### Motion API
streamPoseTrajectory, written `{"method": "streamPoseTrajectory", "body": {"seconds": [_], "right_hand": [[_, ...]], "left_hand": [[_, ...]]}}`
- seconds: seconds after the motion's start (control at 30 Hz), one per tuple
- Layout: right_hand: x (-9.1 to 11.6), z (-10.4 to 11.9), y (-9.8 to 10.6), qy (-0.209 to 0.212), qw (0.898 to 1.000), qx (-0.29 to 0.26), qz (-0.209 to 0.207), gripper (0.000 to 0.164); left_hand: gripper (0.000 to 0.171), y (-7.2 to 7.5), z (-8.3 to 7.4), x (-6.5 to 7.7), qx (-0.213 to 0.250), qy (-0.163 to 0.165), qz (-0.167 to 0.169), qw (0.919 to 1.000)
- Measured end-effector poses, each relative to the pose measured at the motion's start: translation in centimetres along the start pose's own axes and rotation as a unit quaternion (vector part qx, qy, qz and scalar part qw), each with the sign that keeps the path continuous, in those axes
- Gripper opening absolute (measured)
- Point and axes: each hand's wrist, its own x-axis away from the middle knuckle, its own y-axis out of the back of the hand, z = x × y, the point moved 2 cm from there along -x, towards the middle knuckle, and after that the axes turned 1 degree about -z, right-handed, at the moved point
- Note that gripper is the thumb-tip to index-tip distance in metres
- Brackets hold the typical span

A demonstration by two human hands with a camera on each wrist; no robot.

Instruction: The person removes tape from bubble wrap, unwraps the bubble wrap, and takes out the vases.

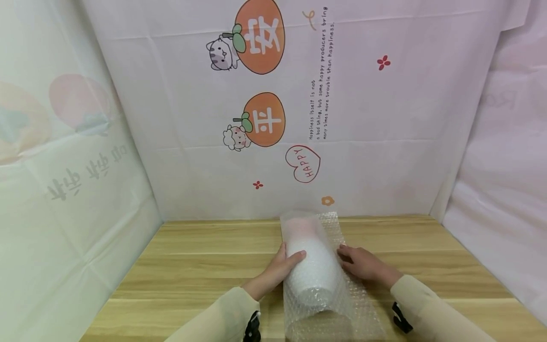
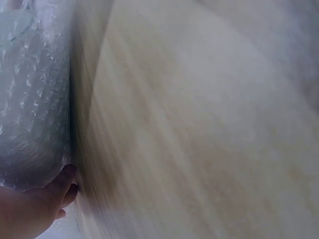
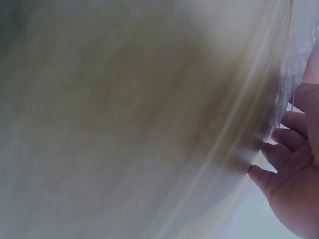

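Note:
A rounded white object with a pinkish far end (image 1: pixel 314 270) lies on its side, covered by clear bubble wrap (image 1: pixel 361 304). My left hand (image 1: pixel 278 270) grips the wrapped object from the left, thumb over its top and the other fingers partly hidden. The left wrist view shows that hand (image 2: pixel 37 206) against the curved bubble wrap (image 2: pixel 35 99). On the other side, my right hand (image 1: pixel 363 262) holds the right part of the sheet between thumb and bent fingers. In the right wrist view, fingers (image 3: pixel 294 139) meet the wrap's edge.
A wood-grain table (image 1: pixel 205 266) lies under the wrap. White printed cloth hangs as a back wall (image 1: pixel 363 166), with more cloth at the left side (image 1: pixel 64 237) and right side (image 1: pixel 500 199). The sheet's far end reaches the back wall's foot.

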Motion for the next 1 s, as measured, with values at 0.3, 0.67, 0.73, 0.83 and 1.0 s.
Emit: {"method": "streamPoseTrajectory", "body": {"seconds": [0.3,0.67,0.73,0.83,1.0], "right_hand": [[0.08,0.12,-0.01,-0.013,1.000,-0.011,0.017,0.043],[0.06,0.00,-0.04,-0.015,1.000,-0.012,0.017,0.043],[0.05,-0.03,-0.06,-0.013,1.000,-0.013,0.017,0.043],[0.06,-0.03,-0.07,-0.011,1.000,-0.013,0.015,0.043],[0.11,-0.04,-0.08,-0.010,1.000,-0.013,0.011,0.043]], "left_hand": [[0.103,0.09,0.31,-0.11,0.000,0.009,-0.004,1.0000],[0.105,-0.09,-0.02,-0.19,-0.002,0.000,-0.020,0.9998],[0.105,-0.11,-0.06,-0.17,-0.002,-0.004,-0.021,0.9998],[0.103,-0.10,-0.20,-0.10,-0.002,-0.020,-0.022,0.9995],[0.103,-0.02,-0.45,-0.03,-0.019,-0.028,-0.031,0.9990]]}}
